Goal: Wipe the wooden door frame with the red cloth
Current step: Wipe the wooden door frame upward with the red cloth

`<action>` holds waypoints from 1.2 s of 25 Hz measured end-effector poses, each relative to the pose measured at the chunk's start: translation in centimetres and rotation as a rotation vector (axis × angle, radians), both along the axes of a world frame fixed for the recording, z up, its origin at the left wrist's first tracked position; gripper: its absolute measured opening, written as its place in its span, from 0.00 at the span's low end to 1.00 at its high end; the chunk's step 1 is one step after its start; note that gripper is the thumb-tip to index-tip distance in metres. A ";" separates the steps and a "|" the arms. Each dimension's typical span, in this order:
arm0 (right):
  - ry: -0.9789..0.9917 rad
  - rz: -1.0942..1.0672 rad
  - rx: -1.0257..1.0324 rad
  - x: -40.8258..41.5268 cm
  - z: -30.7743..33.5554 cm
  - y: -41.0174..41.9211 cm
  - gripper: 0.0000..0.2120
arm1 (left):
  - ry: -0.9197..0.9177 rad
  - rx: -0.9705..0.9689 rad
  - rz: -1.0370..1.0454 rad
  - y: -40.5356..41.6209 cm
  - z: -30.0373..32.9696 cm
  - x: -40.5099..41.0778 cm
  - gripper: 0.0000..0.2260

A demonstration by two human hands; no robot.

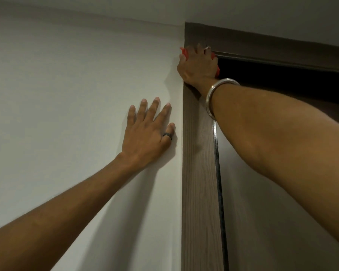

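The brown wooden door frame (pixel 200 182) runs up the middle of the view and turns right along the top. My right hand (pixel 197 66) is pressed against the frame's upper left corner, shut on the red cloth (pixel 185 52). Only small red edges of the cloth show around the fingers; most of it is hidden under the palm. A silver bangle sits on that wrist. My left hand (pixel 147 133), wearing a dark ring, lies flat with spread fingers on the white wall just left of the frame, holding nothing.
White wall (pixel 67 94) fills the left side and meets the white ceiling (pixel 262 14) above the frame. A dark gap (pixel 282 79) shows under the top of the frame. A black seal strip (pixel 218 182) runs down the frame's inner edge.
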State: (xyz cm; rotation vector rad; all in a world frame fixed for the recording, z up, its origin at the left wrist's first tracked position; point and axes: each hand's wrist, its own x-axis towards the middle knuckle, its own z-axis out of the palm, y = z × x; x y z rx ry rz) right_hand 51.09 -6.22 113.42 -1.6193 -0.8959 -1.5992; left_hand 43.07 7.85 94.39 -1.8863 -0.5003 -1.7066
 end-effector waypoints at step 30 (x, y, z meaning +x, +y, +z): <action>0.088 0.014 -0.015 0.3 -48.7 0.1 0.31 | 0.190 -0.133 -0.017 -2.5 -29.6 -3.2 0.31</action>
